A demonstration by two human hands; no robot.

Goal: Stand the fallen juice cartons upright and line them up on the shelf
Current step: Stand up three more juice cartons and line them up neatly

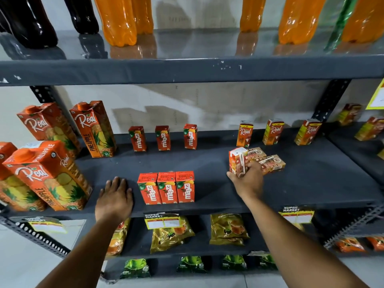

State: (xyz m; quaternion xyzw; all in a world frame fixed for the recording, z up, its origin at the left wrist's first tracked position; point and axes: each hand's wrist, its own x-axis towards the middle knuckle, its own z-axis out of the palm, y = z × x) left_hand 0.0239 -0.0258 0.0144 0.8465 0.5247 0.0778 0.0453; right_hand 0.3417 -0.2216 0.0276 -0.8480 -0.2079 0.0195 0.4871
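Note:
On the dark grey shelf (pixel 218 163), my right hand (pixel 248 179) grips a small Real juice carton (pixel 236 161), tilted nearly upright. Two more small cartons (pixel 270 163) lie flat just behind and right of it. Three small Real cartons (pixel 272 132) stand in a row at the back right. Three Maaza cartons (pixel 166 188) stand side by side at the front middle, and three more Maaza cartons (pixel 163 138) stand spaced apart at the back. My left hand (pixel 115 196) rests flat on the shelf, fingers apart, left of the front Maaza row.
Large Real pineapple cartons (pixel 52 173) crowd the shelf's left side, some leaning. Orange and dark bottles (pixel 118 21) stand on the shelf above. Snack packets (pixel 226 229) and price tags (pixel 162 221) fill the shelf below. Another rack with small cartons (pixel 369 127) adjoins at right.

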